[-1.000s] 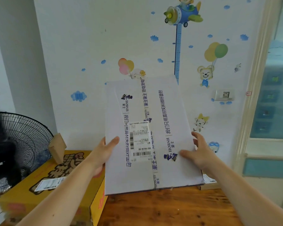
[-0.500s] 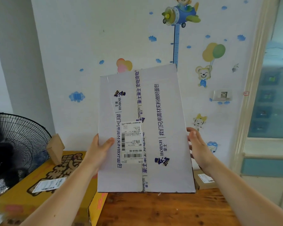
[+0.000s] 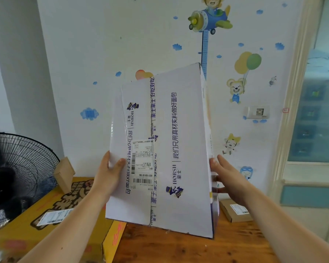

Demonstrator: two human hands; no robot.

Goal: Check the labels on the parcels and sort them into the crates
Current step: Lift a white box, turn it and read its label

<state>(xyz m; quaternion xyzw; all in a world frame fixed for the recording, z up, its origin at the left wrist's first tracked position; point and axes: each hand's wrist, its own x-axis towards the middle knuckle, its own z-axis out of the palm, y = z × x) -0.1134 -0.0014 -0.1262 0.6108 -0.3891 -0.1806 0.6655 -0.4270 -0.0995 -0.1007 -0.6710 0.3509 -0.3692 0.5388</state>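
As the white printed cardboard box [image 3: 179, 130] rises, paper label [image 3: 142, 162] toward the person for checking, left hand [image 3: 108, 173] grips its edge; right hand [image 3: 226, 175] shifts sideways, flat-fingered.

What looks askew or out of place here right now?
The small brown box sits tipped on an edge atop the yellow carton, not flat. The white parcel, held between the left hand and right hand, has its label turned sideways.

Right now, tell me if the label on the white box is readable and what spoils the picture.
Head view: the label on the white box shows clear barcodes, but its small print is too fine to read; glare streaks the box's left edge; the wide-angle lens leans the door frame.
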